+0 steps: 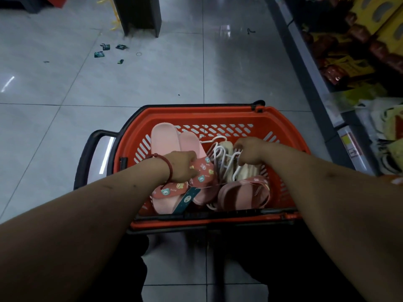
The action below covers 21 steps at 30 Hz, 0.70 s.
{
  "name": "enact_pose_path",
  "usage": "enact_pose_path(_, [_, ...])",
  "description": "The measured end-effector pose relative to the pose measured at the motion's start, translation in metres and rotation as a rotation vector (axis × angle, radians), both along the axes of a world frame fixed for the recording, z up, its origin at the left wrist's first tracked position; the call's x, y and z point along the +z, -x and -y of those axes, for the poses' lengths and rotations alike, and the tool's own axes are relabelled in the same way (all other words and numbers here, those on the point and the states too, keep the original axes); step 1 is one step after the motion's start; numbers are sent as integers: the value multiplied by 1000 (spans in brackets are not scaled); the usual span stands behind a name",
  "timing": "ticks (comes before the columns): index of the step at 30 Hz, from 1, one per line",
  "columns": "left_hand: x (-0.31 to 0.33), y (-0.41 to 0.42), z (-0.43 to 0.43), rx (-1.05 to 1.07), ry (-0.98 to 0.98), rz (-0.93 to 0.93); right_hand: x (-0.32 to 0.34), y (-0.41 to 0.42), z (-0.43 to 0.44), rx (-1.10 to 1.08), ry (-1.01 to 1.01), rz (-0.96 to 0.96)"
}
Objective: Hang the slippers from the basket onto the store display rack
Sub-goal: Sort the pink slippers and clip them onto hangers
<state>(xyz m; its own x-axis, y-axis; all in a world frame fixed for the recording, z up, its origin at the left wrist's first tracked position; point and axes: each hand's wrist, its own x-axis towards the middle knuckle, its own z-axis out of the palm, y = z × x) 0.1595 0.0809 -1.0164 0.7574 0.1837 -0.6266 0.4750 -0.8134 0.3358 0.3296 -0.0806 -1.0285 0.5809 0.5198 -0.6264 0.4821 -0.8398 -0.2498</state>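
While the orange plastic basket (196, 115) sits on the grey tiled floor (65, 127), the left hand (181, 165) is inside near its left wall, fingers curled round a pink foam slipper with a bear-print strap (204, 171). Toward the right wall, the right hand (250, 151) hooks its fingers round tangled white plastic hangers (220, 158) lying over cream slippers (247, 172). The slippers look light, soft and bendy. The stiff hanger hook seems the surest hold, though the loops may snag.
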Motion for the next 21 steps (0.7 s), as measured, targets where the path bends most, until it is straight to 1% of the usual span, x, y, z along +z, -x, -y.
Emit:
enact_pose_path(3, [7,-2,-8,27,10,12,0,-3,4,-20,41,-50])
enact_pose_path(6, [15,3,-21,120,58,68,0,-1,3,-15,75,-121])
enact_pose_path(10, [24,15,-34,278,129,166,11,13,-6,26,66,-182])
enact_pose_path(12, [28,23,-37,331,169,207,17,20,-9,35,36,-183])
enact_pose_path(15, [34,32,-33,398,218,249,30,26,-15,19,-62,-101])
enact_pose_path(18, [39,35,-22,489,230,307,46,28,-16,-73,-190,90])
enact_pose_path(19, [41,35,-17,516,229,335,50,27,-15,-131,-248,171])
enact_pose_path(21, [45,31,-8,581,247,382,57,25,-11,-341,-428,261])
